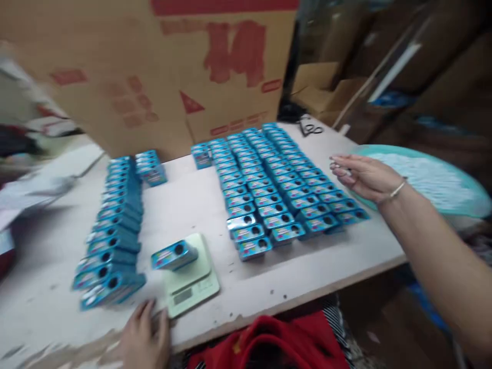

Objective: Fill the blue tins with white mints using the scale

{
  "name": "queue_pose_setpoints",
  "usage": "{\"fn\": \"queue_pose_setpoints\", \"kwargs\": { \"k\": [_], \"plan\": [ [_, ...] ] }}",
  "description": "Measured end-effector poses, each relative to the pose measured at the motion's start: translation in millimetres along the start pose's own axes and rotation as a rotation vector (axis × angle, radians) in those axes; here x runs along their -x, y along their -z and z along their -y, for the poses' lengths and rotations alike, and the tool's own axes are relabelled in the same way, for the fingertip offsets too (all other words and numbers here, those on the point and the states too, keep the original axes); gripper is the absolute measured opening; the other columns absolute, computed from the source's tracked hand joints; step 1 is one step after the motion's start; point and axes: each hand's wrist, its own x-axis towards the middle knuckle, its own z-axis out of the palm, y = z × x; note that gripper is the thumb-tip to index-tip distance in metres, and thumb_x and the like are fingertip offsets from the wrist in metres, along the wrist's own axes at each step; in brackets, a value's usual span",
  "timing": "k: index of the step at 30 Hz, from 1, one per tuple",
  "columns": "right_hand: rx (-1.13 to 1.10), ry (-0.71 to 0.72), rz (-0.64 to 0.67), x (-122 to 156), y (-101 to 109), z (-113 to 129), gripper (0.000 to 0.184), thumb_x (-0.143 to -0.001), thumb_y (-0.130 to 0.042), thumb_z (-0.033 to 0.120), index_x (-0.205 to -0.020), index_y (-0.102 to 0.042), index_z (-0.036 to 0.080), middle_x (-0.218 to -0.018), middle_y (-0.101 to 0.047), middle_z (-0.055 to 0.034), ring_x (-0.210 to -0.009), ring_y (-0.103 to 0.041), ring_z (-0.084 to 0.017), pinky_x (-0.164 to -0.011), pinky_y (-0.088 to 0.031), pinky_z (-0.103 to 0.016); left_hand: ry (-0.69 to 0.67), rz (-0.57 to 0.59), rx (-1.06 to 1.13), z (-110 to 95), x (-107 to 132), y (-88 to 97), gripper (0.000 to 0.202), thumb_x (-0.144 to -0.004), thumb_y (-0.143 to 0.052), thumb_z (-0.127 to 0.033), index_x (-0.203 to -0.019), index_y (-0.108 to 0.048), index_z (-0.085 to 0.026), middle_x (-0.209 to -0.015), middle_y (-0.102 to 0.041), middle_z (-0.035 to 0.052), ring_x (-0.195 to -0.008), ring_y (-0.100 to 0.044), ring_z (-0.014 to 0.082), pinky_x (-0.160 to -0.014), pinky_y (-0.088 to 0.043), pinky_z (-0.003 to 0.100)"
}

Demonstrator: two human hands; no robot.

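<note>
My left hand (pixel 144 328) rests on the table's front edge beside a pale green kitchen scale (pixel 194 292). Its fingers are apart and hold nothing I can see. A blue box (pixel 175 255) lies on the scale's plate. Out to the right, my right hand (pixel 363 177) is raised with fingers and thumb drawn together. Blur hides what the pinch holds, if anything. Just beyond that wrist, which wears a bracelet, stands a wide turquoise basin (pixel 369 149) full of small white pieces. Several rows of blue boxes (pixel 282 231) fill the middle of the table, left of this hand.
Another row of blue boxes (pixel 119 220) runs down the left side, with a short group (pixel 151 169) behind it. A large cardboard carton (pixel 154 66) walls off the back. Black scissors (pixel 309 127) lie at the back right, near an open carton (pixel 326 95).
</note>
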Motion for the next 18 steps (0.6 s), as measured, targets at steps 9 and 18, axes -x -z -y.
{"fn": "queue_pose_setpoints", "kwargs": {
  "k": [9,18],
  "plan": [
    [0.281,-0.083,0.968,115.8,-243.7,0.3,0.007,-0.078,-0.06,0.016,-0.083,-0.062,0.011,-0.053,-0.051,0.0049,-0.045,-0.044,-0.004,-0.042,-0.032,-0.016,-0.041,-0.098,-0.114,-6.0,11.0,3.5,0.037,-0.089,-0.046,-0.043,-0.111,-0.058,-0.015,-0.111,-0.059,0.0123,-0.102,-0.053,0.0266,-0.088,-0.04,0.04],
    [0.91,0.437,1.007,125.2,-289.9,-24.0,0.018,-0.074,-0.068,0.015,-0.092,-0.07,0.014,-0.07,-0.057,0.0006,-0.063,-0.049,-0.009,-0.058,-0.035,-0.019,-0.029,-0.131,-0.021,-1.3,15.2,1.5,0.033,-0.086,-0.054,-0.04,-0.107,-0.059,-0.016,-0.11,-0.059,0.0125,-0.103,-0.054,0.0271,-0.088,-0.04,0.04]
  ]
}}
